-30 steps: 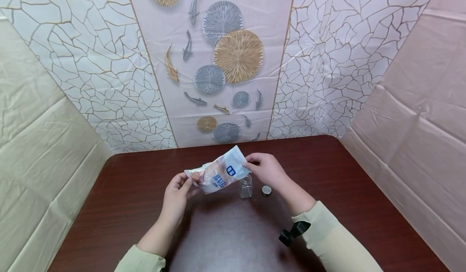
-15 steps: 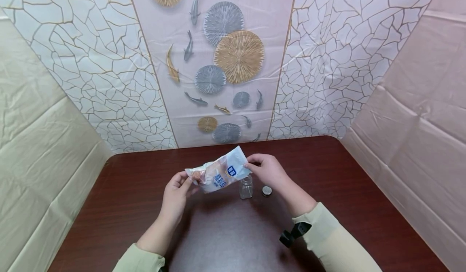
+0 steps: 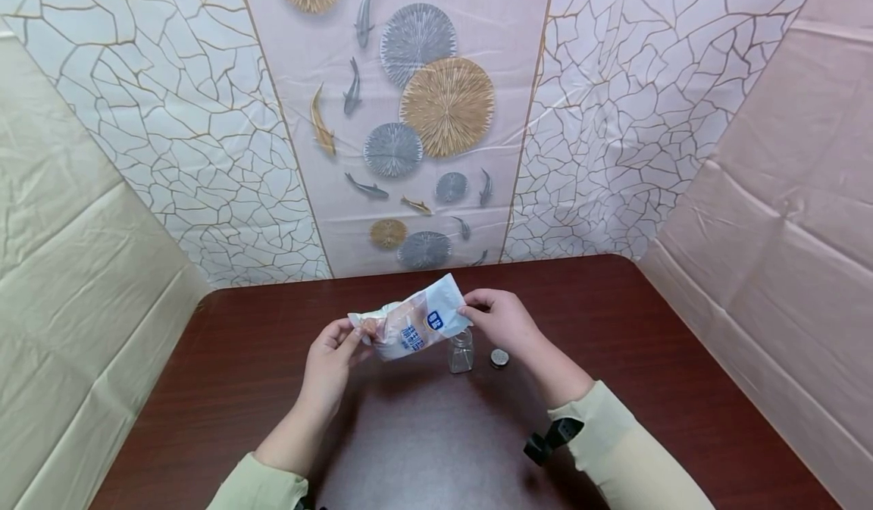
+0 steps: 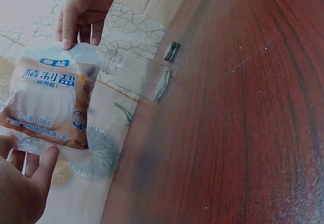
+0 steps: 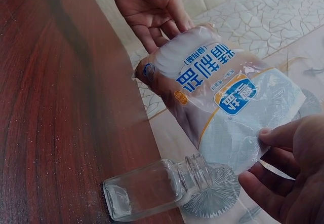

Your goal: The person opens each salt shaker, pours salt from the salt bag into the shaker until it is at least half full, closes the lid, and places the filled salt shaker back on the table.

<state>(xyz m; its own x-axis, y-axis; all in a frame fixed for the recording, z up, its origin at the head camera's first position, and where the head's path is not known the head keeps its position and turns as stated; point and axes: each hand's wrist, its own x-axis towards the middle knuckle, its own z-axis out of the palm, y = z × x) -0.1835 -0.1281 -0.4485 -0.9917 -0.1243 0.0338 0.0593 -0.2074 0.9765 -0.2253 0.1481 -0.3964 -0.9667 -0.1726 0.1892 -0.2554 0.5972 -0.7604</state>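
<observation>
A bag of salt (image 3: 412,324), white and orange-brown with blue lettering, is held above the table, tilted with its right end higher. My left hand (image 3: 330,366) pinches its lower left end between thumb and fingers. At the opposite, paler end, my right hand (image 3: 503,320) pinches the bag's edge. A clear glass jar (image 5: 147,188) stands upright on the table just beneath that pale end, its threaded mouth uncovered. In the head view the bag hides part of the jar's mouth. Whether salt is flowing cannot be told. The perforated metal lid (image 3: 499,358) lies right of the jar.
Small white specks dot the dark red-brown table (image 3: 423,449) in the wrist views. Patterned cloth (image 3: 423,192) hangs behind the table's far edge, and beige cloth panels (image 3: 784,252) flank both sides. A black strap with a device (image 3: 552,440) is on the right wrist.
The salt bag and both hands have shifted very slightly to the right. Both hands keep their hold; the jar and lid stay in place.
</observation>
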